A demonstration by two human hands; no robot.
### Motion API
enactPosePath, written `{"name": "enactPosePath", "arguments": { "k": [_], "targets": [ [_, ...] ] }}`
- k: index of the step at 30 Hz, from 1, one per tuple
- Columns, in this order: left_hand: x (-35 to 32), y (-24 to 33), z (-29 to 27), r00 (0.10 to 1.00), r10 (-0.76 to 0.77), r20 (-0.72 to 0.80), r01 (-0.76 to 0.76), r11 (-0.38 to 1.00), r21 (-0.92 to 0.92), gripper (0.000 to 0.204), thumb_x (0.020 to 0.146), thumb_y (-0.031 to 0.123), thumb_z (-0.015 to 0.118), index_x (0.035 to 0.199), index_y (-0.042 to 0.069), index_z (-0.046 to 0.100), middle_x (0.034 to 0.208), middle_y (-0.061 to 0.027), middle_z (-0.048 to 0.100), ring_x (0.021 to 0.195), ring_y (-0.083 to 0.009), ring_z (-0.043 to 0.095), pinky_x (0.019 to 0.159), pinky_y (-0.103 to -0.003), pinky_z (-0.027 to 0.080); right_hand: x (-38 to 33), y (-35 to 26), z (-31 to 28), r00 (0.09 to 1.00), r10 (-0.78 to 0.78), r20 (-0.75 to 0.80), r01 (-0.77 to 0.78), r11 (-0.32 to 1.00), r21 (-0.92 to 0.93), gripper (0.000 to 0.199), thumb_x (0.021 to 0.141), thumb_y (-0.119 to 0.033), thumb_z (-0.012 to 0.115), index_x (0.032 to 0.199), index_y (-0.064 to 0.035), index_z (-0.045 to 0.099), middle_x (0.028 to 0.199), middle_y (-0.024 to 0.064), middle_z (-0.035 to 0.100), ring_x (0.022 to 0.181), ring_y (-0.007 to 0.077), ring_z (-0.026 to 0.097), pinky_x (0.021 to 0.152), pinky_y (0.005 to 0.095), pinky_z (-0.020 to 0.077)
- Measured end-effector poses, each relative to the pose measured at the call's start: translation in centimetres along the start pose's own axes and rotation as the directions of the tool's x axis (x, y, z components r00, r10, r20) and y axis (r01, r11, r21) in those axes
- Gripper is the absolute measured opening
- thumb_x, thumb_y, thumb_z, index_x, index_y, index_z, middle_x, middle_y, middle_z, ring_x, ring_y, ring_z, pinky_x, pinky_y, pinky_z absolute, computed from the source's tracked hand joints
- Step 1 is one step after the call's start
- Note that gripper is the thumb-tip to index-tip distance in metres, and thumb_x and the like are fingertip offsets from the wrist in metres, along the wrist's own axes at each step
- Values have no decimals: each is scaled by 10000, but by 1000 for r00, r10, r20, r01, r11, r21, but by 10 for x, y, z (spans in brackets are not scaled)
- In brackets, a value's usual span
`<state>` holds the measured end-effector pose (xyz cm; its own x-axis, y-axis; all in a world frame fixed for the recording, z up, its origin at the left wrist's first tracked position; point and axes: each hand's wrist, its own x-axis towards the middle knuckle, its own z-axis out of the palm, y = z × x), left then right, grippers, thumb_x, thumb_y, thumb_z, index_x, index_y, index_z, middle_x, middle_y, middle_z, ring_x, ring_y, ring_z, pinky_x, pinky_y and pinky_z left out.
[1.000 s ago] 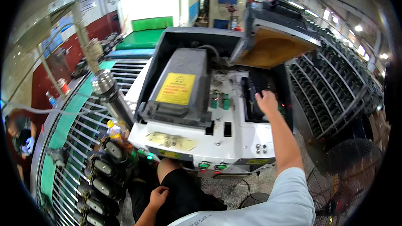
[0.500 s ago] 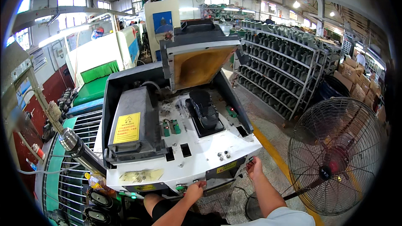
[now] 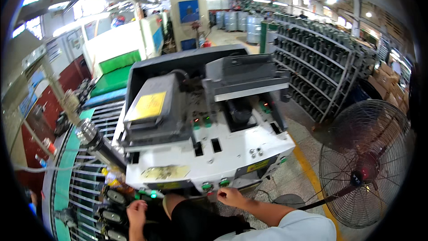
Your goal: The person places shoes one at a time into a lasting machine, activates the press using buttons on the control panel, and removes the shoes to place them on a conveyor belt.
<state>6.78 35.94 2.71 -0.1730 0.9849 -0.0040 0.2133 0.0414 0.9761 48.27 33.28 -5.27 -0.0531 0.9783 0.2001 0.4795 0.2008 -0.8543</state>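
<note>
Risk | my right hand (image 3: 229, 195), fingers curled, touches green buttons (image 3: 215, 184) at machine's (image 3: 200, 151) six o'clock; slip presses wrong one | left hand (image 3: 136, 213) loosely bent, seven o'clock, near black parts (image 3: 111, 205).

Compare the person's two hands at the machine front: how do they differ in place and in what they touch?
The right hand is raised to the white machine's front edge, fingertips at the green buttons; the left hand sits lower and further left, beside the dark round parts on the roller conveyor. The right forearm shows a white sleeve; the left arm is mostly out of view. Neither hand holds anything.
</note>
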Motion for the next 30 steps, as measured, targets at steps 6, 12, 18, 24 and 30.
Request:
{"name": "enactPosePath", "arguments": {
  "k": [6, 12, 18, 24, 30],
  "targets": [
    [0, -1, -162, 946, 146, -288, 13, 875, 484, 117, 876, 64, 575, 910, -22, 647, 712, -61, 643, 650, -134, 603, 616, -277, 472, 50, -84, 35, 971, -235, -43, 235, 972, 1, 98, 742, -119, 699, 784, -69, 626, 704, 92, 623, 627, 248, 633, 559, 327, 488],
    [-19, -59, -209, 851, 173, -496, 141, 834, 533, 115, 846, 113, 607, 831, 5, 640, 647, -105, 612, 579, -170, 584, 596, -319, 475, 149, -147, 75, 856, -509, -95, 477, 846, -239, 189, 699, -91, 667, 880, -53, 627, 846, 147, 624, 821, 363, 591, 737, 438, 482],
    [-15, -35, -206, 910, 104, -401, 133, 843, 522, 165, 804, 170, 634, 855, 17, 666, 700, -159, 647, 641, -281, 645, 629, -360, 504, 346, -165, 103, 836, -468, -287, 247, 787, -565, 653, 657, -238, 682, 1246, -31, 489, 1115, 212, 552, 1078, 384, 506, 945, 465, 412],
    [-17, -31, -207, 927, 102, -360, 113, 840, 530, 157, 799, 190, 628, 855, 48, 660, 735, -169, 659, 674, -336, 642, 627, -414, 504, 417, -192, 110, 878, 345, -331, -478, 656, -584, 1084, 663, -551, 726, 1488, -97, 191, 1448, 239, 352, 1307, 397, 391, 1045, 478, 376],
    [-17, -40, -209, 916, 126, -380, 111, 832, 543, 156, 808, 189, 616, 869, 54, 663, 735, -168, 655, 700, -342, 644, 644, -410, 503, 378, -210, 103, 902, 214, -374, -392, 769, -506, 1009, 663, -452, 719, 1471, -81, 241, 1417, 224, 398, 1261, 375, 445, 1000, 472, 419]
  ]
}}
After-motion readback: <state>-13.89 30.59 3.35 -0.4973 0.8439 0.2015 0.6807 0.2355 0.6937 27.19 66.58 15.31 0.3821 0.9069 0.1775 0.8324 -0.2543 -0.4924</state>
